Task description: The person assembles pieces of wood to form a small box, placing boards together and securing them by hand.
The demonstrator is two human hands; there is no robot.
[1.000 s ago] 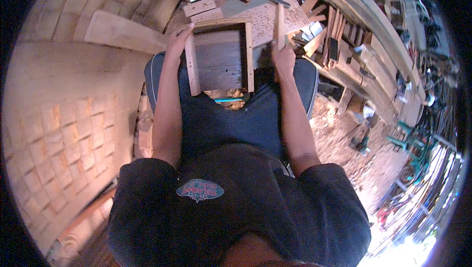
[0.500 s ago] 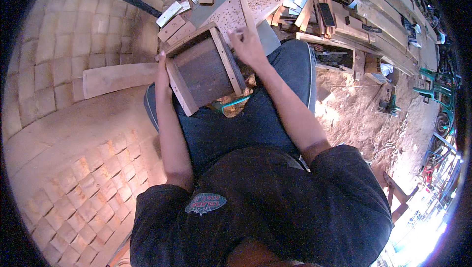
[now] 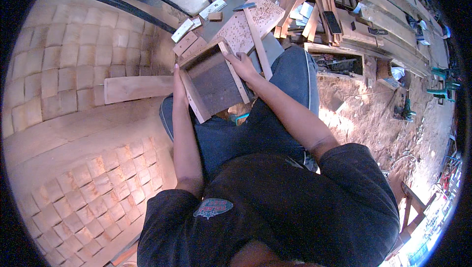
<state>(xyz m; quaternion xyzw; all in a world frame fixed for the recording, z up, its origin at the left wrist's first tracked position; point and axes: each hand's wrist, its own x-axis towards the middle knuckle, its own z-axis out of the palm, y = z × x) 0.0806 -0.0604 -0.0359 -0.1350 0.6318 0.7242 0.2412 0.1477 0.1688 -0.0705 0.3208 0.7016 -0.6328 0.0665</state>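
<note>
A wooden box (image 3: 211, 85) with pale side strips and a dark inner panel is tilted over my lap, between my hands. My left hand (image 3: 180, 86) grips its left side, the thumb up along the outer edge. On the opposite side, my right hand (image 3: 242, 66) is closed on the upper right strip, its thumb over the rim. Both palms are hidden. Just beyond my right hand lies a hammer (image 3: 254, 38), its long wooden handle slanting toward my knee and its head resting on a speckled pinkish board (image 3: 265, 13).
Small wood blocks (image 3: 186, 40) lie beyond the box. A long plank (image 3: 140, 89) sticks out at left, near a wall of woven-looking squares (image 3: 64, 55). Wood strips (image 3: 295, 8) are piled at far right, beside an open wooden crate (image 3: 339, 62) of dark items.
My right hand has moved from beside the hammer handle back onto the box's right side and closed on it. My left hand keeps its hold. The whole view has shifted slightly.
</note>
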